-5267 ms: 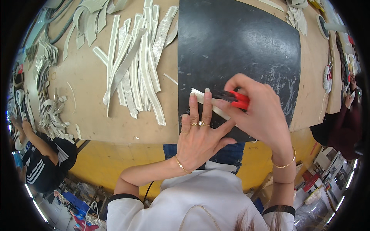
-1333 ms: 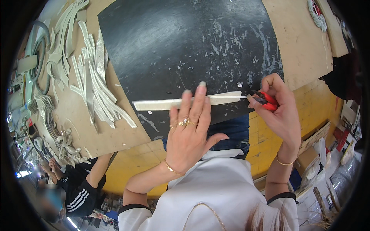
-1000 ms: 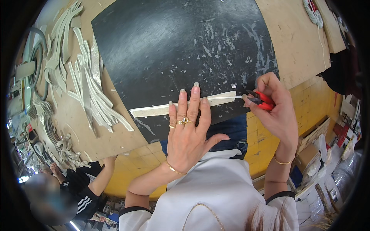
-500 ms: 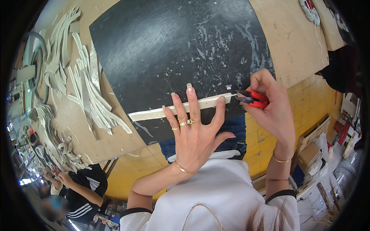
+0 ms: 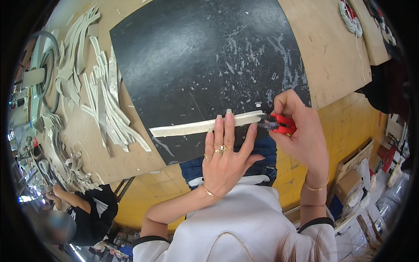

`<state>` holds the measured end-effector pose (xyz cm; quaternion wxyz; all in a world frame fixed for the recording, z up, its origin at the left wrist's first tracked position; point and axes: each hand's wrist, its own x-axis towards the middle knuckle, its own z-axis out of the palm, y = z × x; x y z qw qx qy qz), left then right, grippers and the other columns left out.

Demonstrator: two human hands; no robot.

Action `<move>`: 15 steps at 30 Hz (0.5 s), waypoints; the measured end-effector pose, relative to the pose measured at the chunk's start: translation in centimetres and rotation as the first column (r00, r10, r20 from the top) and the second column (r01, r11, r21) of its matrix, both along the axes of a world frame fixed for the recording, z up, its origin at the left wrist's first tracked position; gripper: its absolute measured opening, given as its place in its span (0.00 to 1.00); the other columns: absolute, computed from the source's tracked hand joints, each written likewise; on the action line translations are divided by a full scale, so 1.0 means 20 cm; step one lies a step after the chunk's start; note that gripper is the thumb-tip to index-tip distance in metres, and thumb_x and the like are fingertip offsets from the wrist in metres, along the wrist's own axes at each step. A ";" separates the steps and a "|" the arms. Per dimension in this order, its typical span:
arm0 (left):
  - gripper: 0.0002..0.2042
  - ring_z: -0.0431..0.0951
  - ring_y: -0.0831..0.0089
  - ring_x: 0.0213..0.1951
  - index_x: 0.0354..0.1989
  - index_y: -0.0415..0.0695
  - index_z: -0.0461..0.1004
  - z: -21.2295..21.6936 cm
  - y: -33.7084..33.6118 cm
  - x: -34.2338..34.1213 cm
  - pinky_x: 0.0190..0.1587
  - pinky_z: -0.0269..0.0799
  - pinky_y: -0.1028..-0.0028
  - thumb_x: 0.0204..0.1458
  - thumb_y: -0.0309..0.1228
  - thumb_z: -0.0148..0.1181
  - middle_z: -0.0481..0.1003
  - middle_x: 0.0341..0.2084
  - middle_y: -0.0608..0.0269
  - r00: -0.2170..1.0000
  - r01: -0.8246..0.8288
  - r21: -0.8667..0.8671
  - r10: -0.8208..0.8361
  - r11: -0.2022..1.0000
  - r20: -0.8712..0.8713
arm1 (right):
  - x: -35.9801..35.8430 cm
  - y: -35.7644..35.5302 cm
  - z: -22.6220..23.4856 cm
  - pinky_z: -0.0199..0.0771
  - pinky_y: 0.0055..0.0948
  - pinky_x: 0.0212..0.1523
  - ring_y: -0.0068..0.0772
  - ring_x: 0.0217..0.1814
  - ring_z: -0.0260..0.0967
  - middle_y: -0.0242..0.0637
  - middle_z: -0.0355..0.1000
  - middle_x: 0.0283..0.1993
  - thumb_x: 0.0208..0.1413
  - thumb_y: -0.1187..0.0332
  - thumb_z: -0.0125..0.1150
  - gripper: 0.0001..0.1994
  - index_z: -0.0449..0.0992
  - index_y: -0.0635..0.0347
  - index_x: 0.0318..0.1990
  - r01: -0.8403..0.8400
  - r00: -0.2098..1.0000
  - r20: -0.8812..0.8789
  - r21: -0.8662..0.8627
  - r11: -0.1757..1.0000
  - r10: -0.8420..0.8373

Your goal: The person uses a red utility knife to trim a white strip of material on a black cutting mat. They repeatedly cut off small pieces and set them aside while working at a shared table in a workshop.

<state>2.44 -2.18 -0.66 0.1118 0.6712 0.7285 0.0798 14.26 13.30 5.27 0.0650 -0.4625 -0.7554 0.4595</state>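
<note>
Strip pinned in the middle, snips at its right end

My left hand lies spread and flat, gripping nothing; its two longest fingers press across the narrow off-white strip, I'd say to stop it sliding. The strip lies crosswise on the black mat, close to the edge nearest me, probably so that I can reach all of it without leaning. My index fingertip sits by its near side, towards the right end, likely to steady the part beside the tool.

My right hand is closed around red-handled snips, their points turned left and right by that end. Whether the blades touch it or stand apart, I cannot tell. Holding the handles off to the right seems to leave the end in my sight.

The scuffed mat presumably guards the tan tabletop. A pile of similar strips lies left of it, perhaps for easy reach.
</note>
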 end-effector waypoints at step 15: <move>0.45 0.55 0.43 0.70 0.61 0.41 0.69 0.05 0.01 -0.02 0.70 0.42 0.52 0.45 0.69 0.56 0.57 0.67 0.35 0.970 -0.078 0.044 0.066 0.996 0.232 | 0.14 0.07 -0.12 0.57 0.18 0.28 0.20 0.25 0.53 0.31 0.61 0.22 0.44 0.85 0.62 0.17 0.60 0.60 0.36 0.066 0.981 -0.177 -0.046 0.997 -0.073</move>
